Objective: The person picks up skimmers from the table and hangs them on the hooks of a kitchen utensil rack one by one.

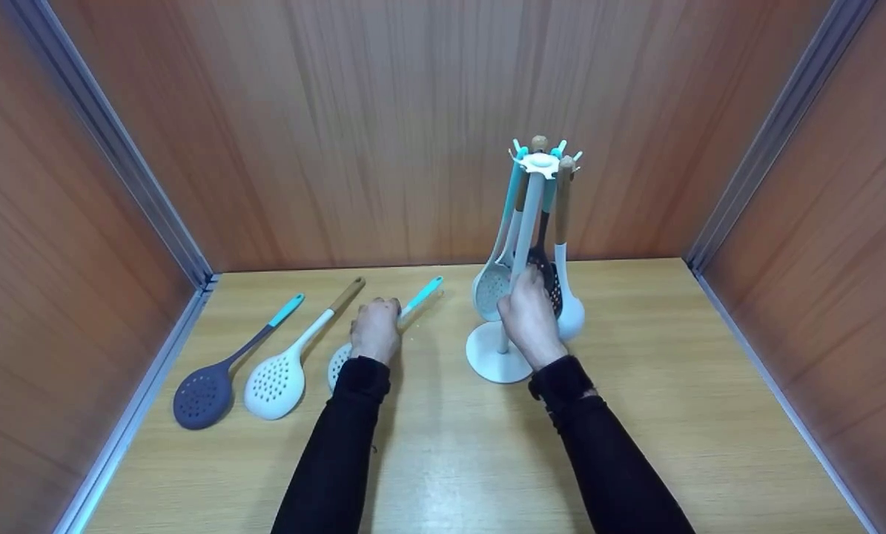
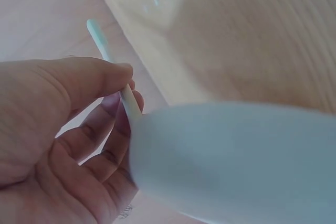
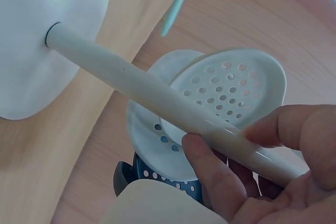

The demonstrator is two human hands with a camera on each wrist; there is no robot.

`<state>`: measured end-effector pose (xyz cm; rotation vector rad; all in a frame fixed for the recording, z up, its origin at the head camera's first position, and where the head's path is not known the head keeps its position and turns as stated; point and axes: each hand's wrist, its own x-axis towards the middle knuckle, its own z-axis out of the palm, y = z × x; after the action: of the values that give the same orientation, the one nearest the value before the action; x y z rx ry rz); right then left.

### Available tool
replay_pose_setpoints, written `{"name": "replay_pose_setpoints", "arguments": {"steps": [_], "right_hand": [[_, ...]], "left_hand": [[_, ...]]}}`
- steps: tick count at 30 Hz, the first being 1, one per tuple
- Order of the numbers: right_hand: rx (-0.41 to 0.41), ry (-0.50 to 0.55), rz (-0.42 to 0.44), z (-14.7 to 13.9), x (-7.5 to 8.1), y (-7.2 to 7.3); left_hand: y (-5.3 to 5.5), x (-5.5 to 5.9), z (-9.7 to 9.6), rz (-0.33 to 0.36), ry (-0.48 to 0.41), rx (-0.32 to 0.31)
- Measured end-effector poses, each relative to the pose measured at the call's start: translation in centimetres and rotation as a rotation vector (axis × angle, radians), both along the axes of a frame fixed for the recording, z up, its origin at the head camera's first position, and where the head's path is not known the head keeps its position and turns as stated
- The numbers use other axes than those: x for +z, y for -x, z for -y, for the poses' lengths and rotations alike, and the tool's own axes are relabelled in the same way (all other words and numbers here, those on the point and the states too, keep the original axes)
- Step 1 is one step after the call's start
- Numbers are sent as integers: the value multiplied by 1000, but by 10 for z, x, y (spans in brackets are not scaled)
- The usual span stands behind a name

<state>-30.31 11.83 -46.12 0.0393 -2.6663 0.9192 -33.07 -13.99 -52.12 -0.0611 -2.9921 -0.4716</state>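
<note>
My left hand (image 1: 376, 330) pinches a white skimmer with a turquoise handle end (image 1: 340, 365) by its handle, thumb against fingers. In the left wrist view the skimmer's pale head (image 2: 231, 156) fills the lower right. On the right, my right hand (image 1: 533, 315) grips the pole (image 3: 142, 87) of a white utensil stand (image 1: 482, 354). From its top hooks hang several utensils, among them a pale perforated skimmer (image 1: 491, 289), a dark perforated one (image 1: 541, 261) and a white ladle with a wooden handle (image 1: 570, 315). My right hand partly hides the pole and the dark utensils.
Left of my left hand, a white skimmer with a wooden handle (image 1: 276, 386) and a dark skimmer with a turquoise handle end (image 1: 203, 398) lie on the wooden table (image 1: 443, 460). Wood-grain panels (image 1: 413, 133) enclose the back and both sides, with metal strips (image 1: 124, 163) at the corners.
</note>
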Motion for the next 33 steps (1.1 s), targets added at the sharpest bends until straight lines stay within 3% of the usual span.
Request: {"name": "replay_pose_setpoints", "arguments": {"steps": [7,14,21,33], "right_hand": [[-6,18,9,0,-1,2],[13,29,-72,1,-4,0],[5,31,-83,1,-3,-1],[-3,24,-49,0,-5,0]], "left_hand": [[-5,5,0,-57,-72,-6],[-9,8,-1,-140,-106,-13],[-10,14,-5,-131,-147,-12],[-16,25,-11,-187,-181,-29]]}}
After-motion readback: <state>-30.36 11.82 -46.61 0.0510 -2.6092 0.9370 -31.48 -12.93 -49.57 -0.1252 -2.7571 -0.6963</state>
